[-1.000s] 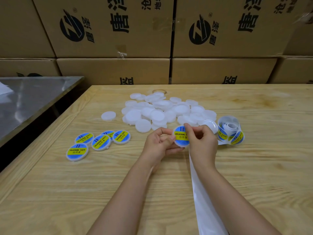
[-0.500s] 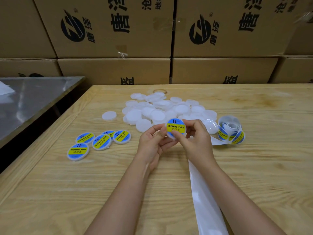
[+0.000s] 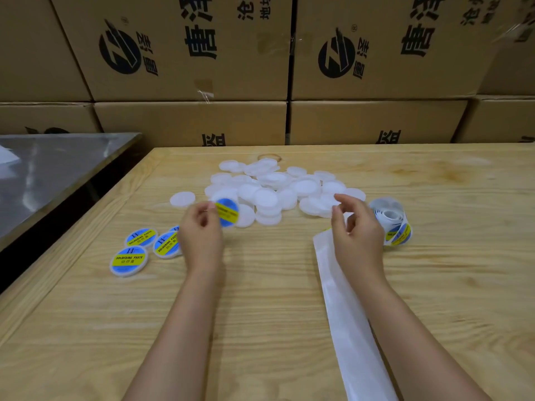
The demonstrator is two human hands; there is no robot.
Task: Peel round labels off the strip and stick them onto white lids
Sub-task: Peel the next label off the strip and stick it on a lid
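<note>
My left hand (image 3: 201,233) pinches a white lid (image 3: 227,212) bearing a blue and yellow round label, held just above the table left of centre. My right hand (image 3: 357,227) hovers apart from it with fingers loosely curled and holds nothing. A pile of plain white lids (image 3: 278,189) lies behind both hands. The roll of labels (image 3: 392,221) stands right of my right hand, and its bare white backing strip (image 3: 347,314) trails toward me under my right forearm. Several labelled lids (image 3: 129,260) lie at the left, partly hidden by my left hand.
The wooden table (image 3: 260,314) runs to a left edge beside a lower steel surface (image 3: 52,169). Stacked cardboard boxes (image 3: 202,53) form a wall right behind the table. One lone white lid (image 3: 182,199) lies left of the pile.
My hands have separated. The left one carried the labelled lid leftward toward the labelled group; the right one let go of it and moved right toward the label roll.
</note>
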